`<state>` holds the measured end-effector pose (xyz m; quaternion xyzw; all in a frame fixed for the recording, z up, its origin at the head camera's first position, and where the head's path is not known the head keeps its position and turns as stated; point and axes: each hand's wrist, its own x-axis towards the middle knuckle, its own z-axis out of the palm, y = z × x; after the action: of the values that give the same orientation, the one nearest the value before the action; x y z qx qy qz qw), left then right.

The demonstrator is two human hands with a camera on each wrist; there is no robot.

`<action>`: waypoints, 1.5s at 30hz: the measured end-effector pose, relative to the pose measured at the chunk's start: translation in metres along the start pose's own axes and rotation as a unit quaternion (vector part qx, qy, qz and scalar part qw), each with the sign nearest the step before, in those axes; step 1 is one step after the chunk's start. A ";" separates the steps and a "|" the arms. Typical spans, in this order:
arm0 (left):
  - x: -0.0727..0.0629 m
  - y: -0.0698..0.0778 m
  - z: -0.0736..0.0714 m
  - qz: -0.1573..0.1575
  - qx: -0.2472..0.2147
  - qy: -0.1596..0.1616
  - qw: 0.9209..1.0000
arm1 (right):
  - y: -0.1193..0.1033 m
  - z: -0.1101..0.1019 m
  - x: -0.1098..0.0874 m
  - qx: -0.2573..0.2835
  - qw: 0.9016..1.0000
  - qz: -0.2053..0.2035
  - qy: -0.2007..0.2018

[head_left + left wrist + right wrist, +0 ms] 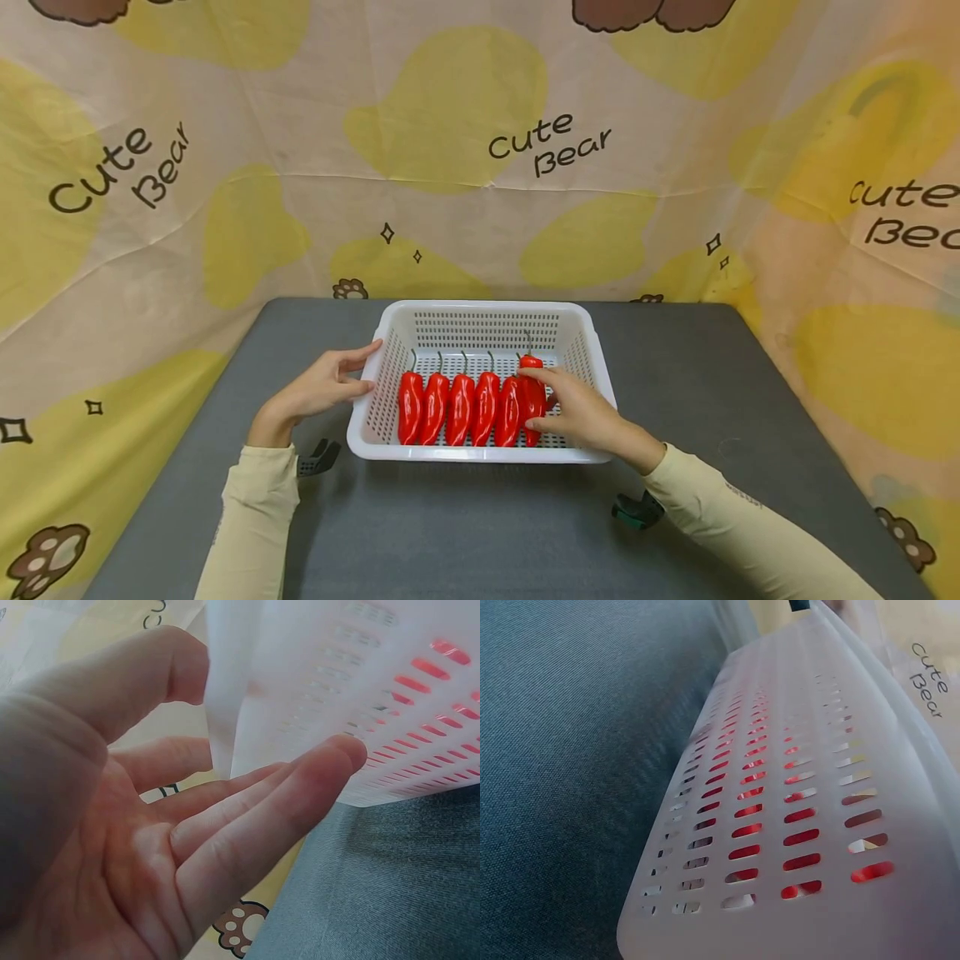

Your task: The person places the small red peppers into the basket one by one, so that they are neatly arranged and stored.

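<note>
A row of several glossy red peppers (460,410) stands in a white perforated basket (480,454), stems pointing to the far side. My right hand (581,410) reaches over the basket's right rim and holds the rightmost red pepper (533,400) between thumb and fingers; its stem sits higher than the others. At the left end, my left hand (324,387) touches the basket's outside with its fingers mostly straight. In the left wrist view, the fingers (247,847) lie along the outer wall and the thumb meets the rim. The right wrist view shows the basket's slotted wall (840,915), hiding that hand.
The basket stands on a dark grey table (465,533). A cloth backdrop (450,125) with yellow patches and "Cute Bear" lettering rises behind the table and at both sides. Dark straps (637,510) show at both wrists, over pale sleeves.
</note>
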<state>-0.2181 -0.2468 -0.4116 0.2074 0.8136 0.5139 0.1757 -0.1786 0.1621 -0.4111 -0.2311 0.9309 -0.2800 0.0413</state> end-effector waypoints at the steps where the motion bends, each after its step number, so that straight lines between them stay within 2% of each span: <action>1: 0.000 0.000 0.000 0.001 -0.001 -0.001 1.000 | -0.001 0.000 0.000 -0.004 1.000 0.003 0.000; 8: 0.000 -0.001 0.000 0.006 -0.004 -0.001 1.000 | -0.003 0.002 0.000 -0.028 0.999 0.020 -0.006; 16: 0.000 -0.002 0.001 0.004 -0.006 0.001 1.000 | -0.002 0.000 0.003 -0.022 0.999 0.029 -0.018; 21: -0.001 -0.002 0.000 0.000 -0.008 0.000 1.000 | -0.001 -0.002 0.006 -0.020 0.999 0.027 -0.041; 25: -0.001 -0.001 0.000 0.000 -0.006 0.000 1.000 | -0.001 -0.004 0.009 0.001 0.997 0.029 -0.066; 30: -0.002 0.000 0.000 -0.001 -0.001 0.000 1.000 | 0.000 -0.005 0.014 0.024 0.993 0.038 -0.111; 34: -0.002 0.000 -0.001 -0.002 0.001 0.000 1.000 | 0.002 -0.004 0.016 0.021 0.989 0.044 -0.137; 45: 0.000 0.000 0.000 0.008 0.007 -0.002 1.000 | 0.004 -0.002 0.016 0.021 0.985 0.057 -0.158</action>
<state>-0.2178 -0.2469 -0.4118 0.2165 0.8149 0.5094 0.1721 -0.1951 0.1590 -0.4107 -0.2181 0.9182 -0.2561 0.2090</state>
